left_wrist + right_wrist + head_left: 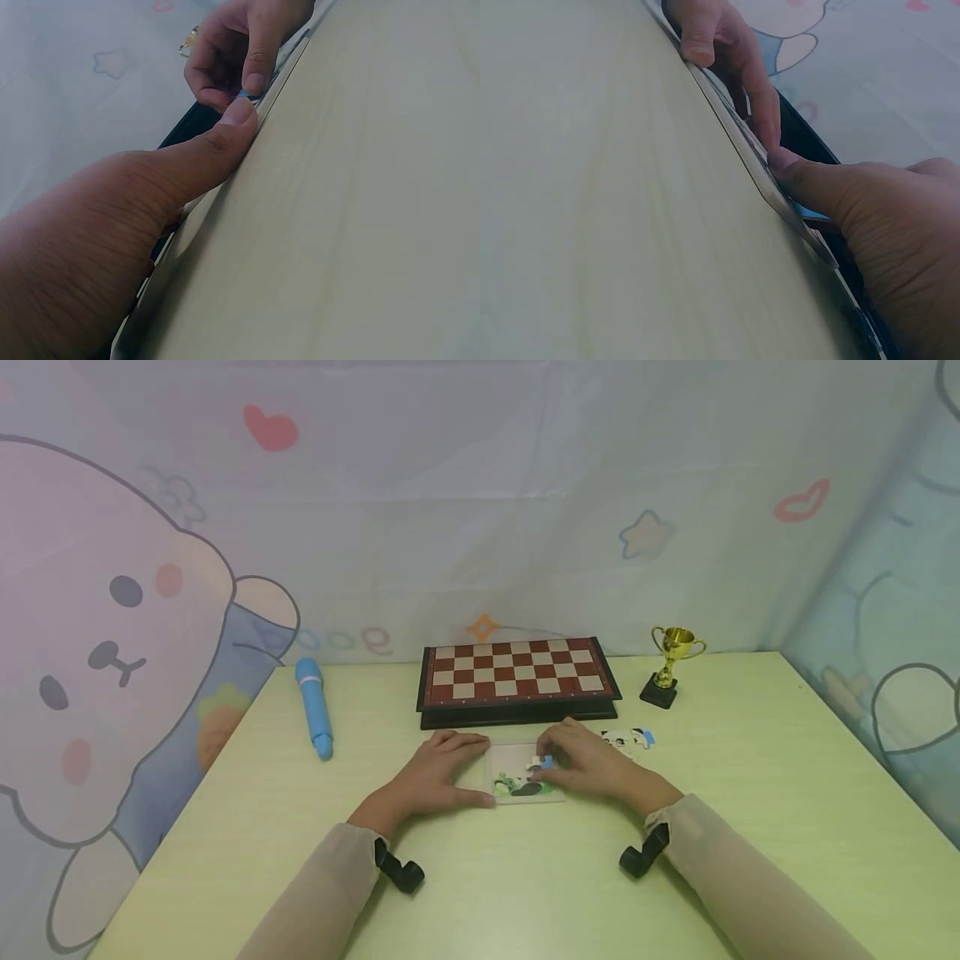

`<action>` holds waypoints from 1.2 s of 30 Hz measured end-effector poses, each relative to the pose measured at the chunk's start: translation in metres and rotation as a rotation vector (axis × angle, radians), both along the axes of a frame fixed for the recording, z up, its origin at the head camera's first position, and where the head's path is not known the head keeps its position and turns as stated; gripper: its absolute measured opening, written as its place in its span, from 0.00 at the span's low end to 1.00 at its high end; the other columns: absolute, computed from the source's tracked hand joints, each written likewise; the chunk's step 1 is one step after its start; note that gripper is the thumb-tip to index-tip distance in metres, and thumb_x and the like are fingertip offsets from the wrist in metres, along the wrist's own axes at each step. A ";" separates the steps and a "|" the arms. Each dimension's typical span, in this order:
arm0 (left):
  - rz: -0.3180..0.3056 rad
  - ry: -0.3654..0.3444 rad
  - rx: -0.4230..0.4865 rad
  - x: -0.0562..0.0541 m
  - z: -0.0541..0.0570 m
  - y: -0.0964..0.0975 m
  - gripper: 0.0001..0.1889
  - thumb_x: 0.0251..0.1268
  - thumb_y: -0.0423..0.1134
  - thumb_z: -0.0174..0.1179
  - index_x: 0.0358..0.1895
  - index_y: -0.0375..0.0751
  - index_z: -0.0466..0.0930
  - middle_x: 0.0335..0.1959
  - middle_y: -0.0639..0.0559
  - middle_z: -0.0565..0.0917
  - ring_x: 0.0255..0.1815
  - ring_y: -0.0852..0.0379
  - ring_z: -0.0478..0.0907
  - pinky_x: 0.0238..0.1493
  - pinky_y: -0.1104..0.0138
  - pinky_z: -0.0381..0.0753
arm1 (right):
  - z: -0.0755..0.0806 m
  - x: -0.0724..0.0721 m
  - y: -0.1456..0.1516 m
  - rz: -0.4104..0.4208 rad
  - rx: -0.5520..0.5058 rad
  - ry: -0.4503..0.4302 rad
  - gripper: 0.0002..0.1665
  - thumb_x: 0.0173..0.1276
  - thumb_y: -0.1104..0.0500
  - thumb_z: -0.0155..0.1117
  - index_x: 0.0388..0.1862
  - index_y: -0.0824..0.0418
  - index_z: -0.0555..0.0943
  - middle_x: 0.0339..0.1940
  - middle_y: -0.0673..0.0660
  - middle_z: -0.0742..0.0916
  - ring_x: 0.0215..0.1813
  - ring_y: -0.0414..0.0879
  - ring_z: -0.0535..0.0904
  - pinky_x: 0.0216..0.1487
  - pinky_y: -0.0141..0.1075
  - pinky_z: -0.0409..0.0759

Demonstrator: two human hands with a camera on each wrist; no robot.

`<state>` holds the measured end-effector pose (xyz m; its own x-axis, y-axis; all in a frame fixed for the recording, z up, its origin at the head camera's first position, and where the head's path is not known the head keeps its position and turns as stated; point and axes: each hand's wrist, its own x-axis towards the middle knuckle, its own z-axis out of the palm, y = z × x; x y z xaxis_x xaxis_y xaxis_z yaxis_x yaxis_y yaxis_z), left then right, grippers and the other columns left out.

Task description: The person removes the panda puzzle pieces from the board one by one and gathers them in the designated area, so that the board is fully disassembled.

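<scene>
A small, pale jigsaw puzzle board (513,755) lies flat on the table in the head view, with green, white and black picture pieces in its lower part. At its left edge rests my left hand (435,777), thumb at the near corner and extended fingers at the far one. My right hand (592,766) is over the board's right side, pinching a puzzle piece (547,762) with some blue on it between thumb and fingers. In the left wrist view, a bit of blue shows under the right fingertips. Whether the piece touches its neighbours is hard to tell.
Loose panda-picture pieces (628,739) lie just beyond my right hand. Behind the board stands a folded chessboard box (517,677). A gold trophy cup (667,664) is at the back right, and a blue stick-shaped object (314,710) lies at the back left.
</scene>
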<state>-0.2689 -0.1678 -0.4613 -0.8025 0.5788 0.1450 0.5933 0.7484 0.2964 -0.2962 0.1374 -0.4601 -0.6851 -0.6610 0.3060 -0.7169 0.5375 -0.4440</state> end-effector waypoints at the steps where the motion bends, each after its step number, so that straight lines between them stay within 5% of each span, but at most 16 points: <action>1: 0.001 0.000 -0.003 0.000 0.000 0.000 0.50 0.52 0.79 0.59 0.76 0.56 0.66 0.73 0.62 0.68 0.72 0.53 0.59 0.71 0.50 0.59 | 0.000 0.000 0.000 0.003 -0.008 -0.001 0.19 0.63 0.39 0.73 0.43 0.48 0.81 0.38 0.37 0.82 0.44 0.39 0.72 0.47 0.37 0.75; 11: 0.002 0.004 -0.004 0.001 0.002 0.001 0.50 0.53 0.79 0.57 0.76 0.55 0.66 0.73 0.62 0.68 0.72 0.52 0.59 0.72 0.50 0.59 | -0.001 0.001 0.004 0.102 -0.074 0.040 0.16 0.67 0.48 0.73 0.50 0.52 0.85 0.42 0.40 0.84 0.42 0.36 0.75 0.43 0.35 0.78; 24: 0.011 -0.005 0.000 0.001 0.003 0.001 0.51 0.51 0.80 0.57 0.76 0.57 0.66 0.73 0.63 0.68 0.73 0.53 0.58 0.72 0.51 0.58 | 0.009 0.006 0.003 0.123 -0.051 0.041 0.06 0.70 0.53 0.70 0.41 0.46 0.81 0.36 0.39 0.81 0.36 0.37 0.74 0.40 0.35 0.76; 36: 0.011 -0.003 -0.006 0.001 0.001 0.000 0.51 0.51 0.81 0.56 0.76 0.57 0.66 0.73 0.63 0.68 0.73 0.53 0.58 0.72 0.50 0.58 | 0.012 0.007 0.010 0.015 -0.062 -0.031 0.11 0.73 0.51 0.66 0.52 0.49 0.84 0.43 0.37 0.84 0.42 0.35 0.78 0.46 0.38 0.79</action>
